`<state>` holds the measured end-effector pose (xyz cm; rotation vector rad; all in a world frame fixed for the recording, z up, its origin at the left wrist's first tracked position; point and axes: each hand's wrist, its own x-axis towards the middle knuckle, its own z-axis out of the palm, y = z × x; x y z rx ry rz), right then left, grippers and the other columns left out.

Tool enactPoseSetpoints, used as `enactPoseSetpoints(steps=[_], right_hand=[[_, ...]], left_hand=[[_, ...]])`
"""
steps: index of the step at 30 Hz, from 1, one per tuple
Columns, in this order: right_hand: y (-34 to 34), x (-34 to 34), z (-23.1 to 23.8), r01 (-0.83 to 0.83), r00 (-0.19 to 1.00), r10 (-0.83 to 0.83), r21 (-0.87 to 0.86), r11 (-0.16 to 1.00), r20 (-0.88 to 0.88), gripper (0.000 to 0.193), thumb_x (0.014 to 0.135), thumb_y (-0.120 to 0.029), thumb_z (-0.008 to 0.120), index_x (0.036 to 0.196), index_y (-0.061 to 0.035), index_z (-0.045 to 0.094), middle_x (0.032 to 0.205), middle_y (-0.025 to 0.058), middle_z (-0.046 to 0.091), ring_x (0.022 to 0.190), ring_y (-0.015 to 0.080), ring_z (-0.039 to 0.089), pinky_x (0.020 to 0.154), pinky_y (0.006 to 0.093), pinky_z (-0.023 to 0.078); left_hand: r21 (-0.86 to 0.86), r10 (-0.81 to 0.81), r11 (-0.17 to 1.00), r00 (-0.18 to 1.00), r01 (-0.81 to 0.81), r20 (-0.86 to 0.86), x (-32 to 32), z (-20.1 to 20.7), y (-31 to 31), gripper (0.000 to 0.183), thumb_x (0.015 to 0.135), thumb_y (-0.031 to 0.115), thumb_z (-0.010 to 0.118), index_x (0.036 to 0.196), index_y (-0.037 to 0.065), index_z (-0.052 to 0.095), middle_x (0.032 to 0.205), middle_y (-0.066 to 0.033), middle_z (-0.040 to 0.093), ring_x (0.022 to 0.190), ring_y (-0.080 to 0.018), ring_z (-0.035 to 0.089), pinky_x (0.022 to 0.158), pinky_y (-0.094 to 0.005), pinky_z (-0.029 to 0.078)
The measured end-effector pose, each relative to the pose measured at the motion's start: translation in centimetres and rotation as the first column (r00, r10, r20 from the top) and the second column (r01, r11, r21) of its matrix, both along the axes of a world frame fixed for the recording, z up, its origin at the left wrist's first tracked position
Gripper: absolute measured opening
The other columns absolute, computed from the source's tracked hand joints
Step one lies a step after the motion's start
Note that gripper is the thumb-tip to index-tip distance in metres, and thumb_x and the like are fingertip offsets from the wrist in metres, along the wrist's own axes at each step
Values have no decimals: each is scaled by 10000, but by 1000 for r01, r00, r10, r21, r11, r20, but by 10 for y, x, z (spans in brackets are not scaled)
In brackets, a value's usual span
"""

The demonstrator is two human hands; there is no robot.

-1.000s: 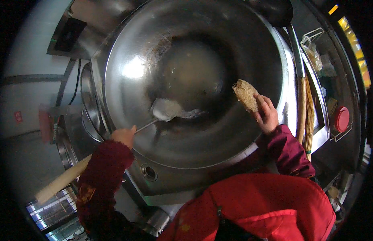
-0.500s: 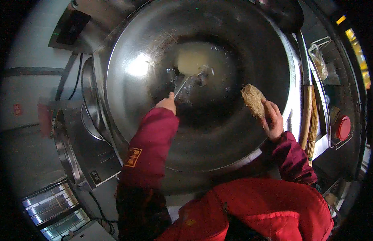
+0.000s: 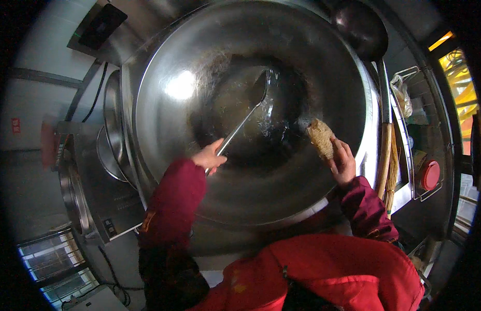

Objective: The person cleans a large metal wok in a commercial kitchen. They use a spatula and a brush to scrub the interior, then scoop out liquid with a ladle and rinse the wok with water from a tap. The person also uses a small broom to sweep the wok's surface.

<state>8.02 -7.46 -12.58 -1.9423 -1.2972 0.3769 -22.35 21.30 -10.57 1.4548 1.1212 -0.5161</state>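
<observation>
A large metal wok (image 3: 168, 135) fills the middle of the view, with a shallow pool of cloudy water (image 3: 230, 103) at its bottom. My left hand (image 3: 208, 156), over the wok's near left side, is closed around the handle of a long metal ladle (image 3: 241, 126). The ladle's head dips into the water and is hard to make out there. In my right hand (image 3: 344, 163) is a tan loofah (image 3: 321, 139), gripped between fingers and thumb above the wok's right wall.
Right of the wok lie a large dark ladle (image 3: 361, 31) with a wooden handle and a straw brush (image 3: 392, 181). A wire rack beyond holds a red-lidded container (image 3: 430, 175). Metal basins (image 3: 115, 119) lean on the left by a dark-topped appliance (image 3: 103, 192).
My left hand has drawn back toward me and left, so more of the ladle's handle shows. Its head has shifted in the water. The loofah stays nearly in place.
</observation>
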Motion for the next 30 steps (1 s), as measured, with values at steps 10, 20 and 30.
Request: enactPoseSetpoints(steps=[10, 20, 30], right_hand=[[72, 0, 4, -330, 943, 322, -340, 881, -79, 493, 772, -159, 597, 1242, -110, 453, 990, 184, 552, 886, 350, 547, 782, 390, 459], [220, -9, -222, -151, 968, 241, -601, 785, 71, 485, 808, -339, 538, 1263, -221, 419, 1164, 183, 523, 1047, 324, 516, 842, 401, 446], [249, 130, -216, -230, 658, 648, -717, 658, 384, 272, 822, -168, 496, 1077, -128, 579, 996, 123, 599, 887, 271, 592, 742, 370, 485]], left_hand=[[625, -27, 781, 998, -17, 60, -133, 43, -79, 613, 761, 115, 634, 1311, 94, 365, 1088, -214, 555, 959, -395, 539, 796, -405, 435], [680, 365, 689, 931, -253, -23, -197, 43, -127, 573, 793, 113, 583, 1317, 49, 360, 1028, -188, 558, 861, -302, 567, 755, -340, 446], [568, 574, 591, 794, -572, 203, -202, 13, -130, 589, 776, 58, 563, 1325, 36, 351, 969, -119, 564, 831, -168, 527, 745, -286, 430]])
